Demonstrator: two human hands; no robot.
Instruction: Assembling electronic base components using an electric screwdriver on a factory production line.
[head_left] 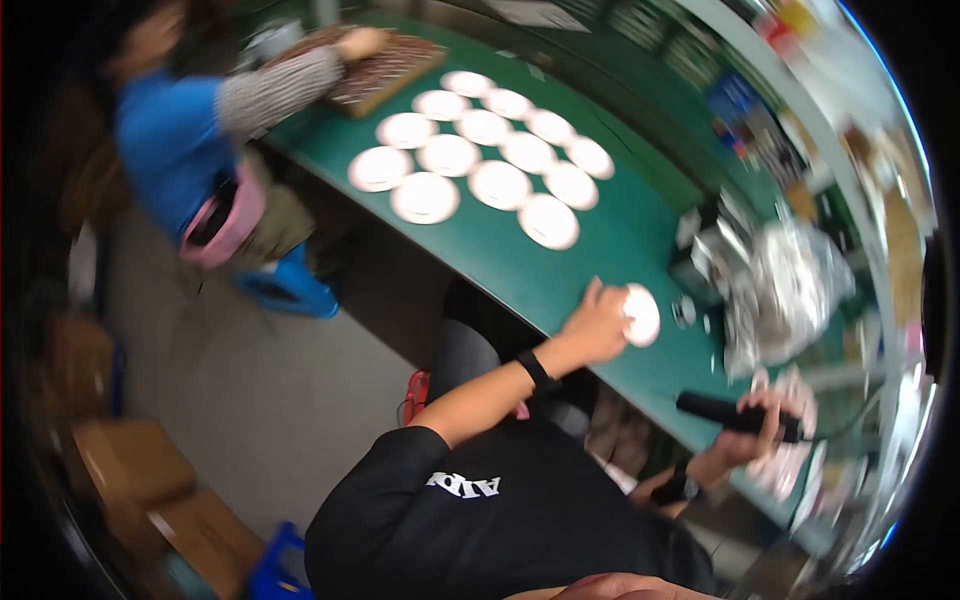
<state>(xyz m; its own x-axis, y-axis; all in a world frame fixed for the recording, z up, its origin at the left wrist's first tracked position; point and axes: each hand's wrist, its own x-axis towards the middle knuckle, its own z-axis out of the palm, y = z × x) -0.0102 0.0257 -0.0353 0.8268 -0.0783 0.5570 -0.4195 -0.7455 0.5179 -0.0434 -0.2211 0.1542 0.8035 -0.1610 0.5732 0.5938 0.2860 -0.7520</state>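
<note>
Head view:
1. Left hand [597,327] touches the left edge of a white disc [645,315] on the green table [622,245]; I cannot tell whether its fingers grip.
2. Right hand [750,436] has fingers clamped around a black handheld tool [713,408].
3. Other discs [484,127] lie farther along.

The lone disc [643,316] lies on the bench [620,250], the left hand [596,328] touching it from the left. Just right of this disc sits a small part [684,311]; farther right, a plastic bag [790,285]. Right of the disc and nearer the wearer, a tool [712,408] is in the right hand [750,438]. Ahead and left of the disc lies the group of discs [500,185]; farther that way, a tray [400,68], with a co-worker's hand [361,43] at it.
</note>
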